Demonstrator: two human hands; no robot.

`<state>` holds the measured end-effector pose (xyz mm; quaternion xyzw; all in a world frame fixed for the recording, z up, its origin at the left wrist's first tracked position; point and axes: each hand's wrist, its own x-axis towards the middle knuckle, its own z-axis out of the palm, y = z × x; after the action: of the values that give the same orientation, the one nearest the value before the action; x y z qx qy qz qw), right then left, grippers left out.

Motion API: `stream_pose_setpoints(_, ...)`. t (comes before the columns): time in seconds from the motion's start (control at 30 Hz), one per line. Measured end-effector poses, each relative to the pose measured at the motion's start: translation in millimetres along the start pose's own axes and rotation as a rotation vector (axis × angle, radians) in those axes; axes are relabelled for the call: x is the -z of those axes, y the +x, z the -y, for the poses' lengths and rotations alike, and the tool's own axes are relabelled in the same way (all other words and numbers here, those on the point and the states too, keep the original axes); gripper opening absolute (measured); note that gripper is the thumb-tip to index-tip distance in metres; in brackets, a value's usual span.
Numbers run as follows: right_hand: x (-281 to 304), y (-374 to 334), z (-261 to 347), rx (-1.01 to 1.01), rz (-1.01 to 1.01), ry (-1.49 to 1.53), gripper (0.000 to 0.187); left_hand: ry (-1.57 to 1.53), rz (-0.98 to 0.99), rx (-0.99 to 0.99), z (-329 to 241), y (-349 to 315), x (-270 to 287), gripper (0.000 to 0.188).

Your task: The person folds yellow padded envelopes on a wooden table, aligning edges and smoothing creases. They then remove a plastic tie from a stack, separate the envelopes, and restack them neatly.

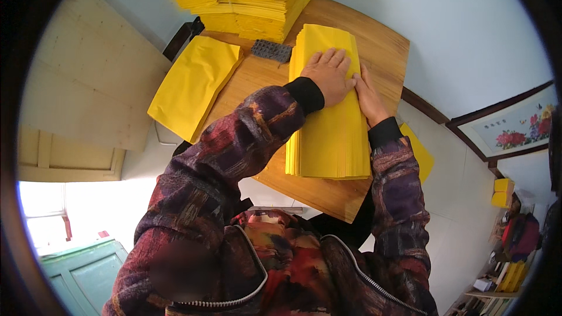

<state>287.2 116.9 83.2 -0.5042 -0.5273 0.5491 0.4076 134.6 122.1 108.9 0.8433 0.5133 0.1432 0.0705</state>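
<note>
A long, thick stack of yellow paper sheets (328, 140) rests on the wooden table (383, 52), its layered edges showing at the near end and the left side. My left hand (329, 76) lies flat on top of it, fingers stretched toward the far end. Against the stack's right side is my right hand (373, 97), fingers extended along the edge and the thumb by the top corner, close to the left hand. A dark grey textured block (271, 51) sits just left of the stack's far half.
Tall piles of yellow paper (246, 3) stand at the table's back left. A smaller yellow pile (196, 85) lies at the left edge. More yellow paper (417, 152) shows beyond the right edge. A framed flower picture (515, 123) leans at the far right.
</note>
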Motion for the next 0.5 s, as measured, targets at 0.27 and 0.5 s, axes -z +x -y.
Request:
stream_pose_setpoints(0.27,-3,7,-42,0.163,-0.023,-0.236,0.061,-0.001,-0.148,-0.042,14,-17,-32,0.057)
stream_pose_setpoints(0.5,-12,-4,-39,0.09,-0.096,-0.389,0.053,-0.091,-0.21,-0.058,16,-21,-42,0.054)
